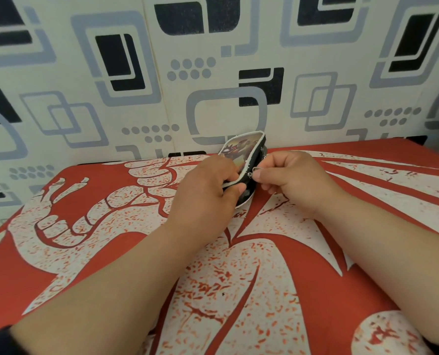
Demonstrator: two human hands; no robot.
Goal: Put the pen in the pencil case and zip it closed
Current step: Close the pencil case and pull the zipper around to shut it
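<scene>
The left hand (208, 190) gripped the near end of the pencil case (244, 160), which stood on edge on the red-and-white bed sheet (110, 226) by the patterned wall (136, 73). The right hand (287, 175) pinched the zipper pull (256, 170). I saw no pen, presumably inside. A loose hold could let the case twist and the slider jam.
</scene>
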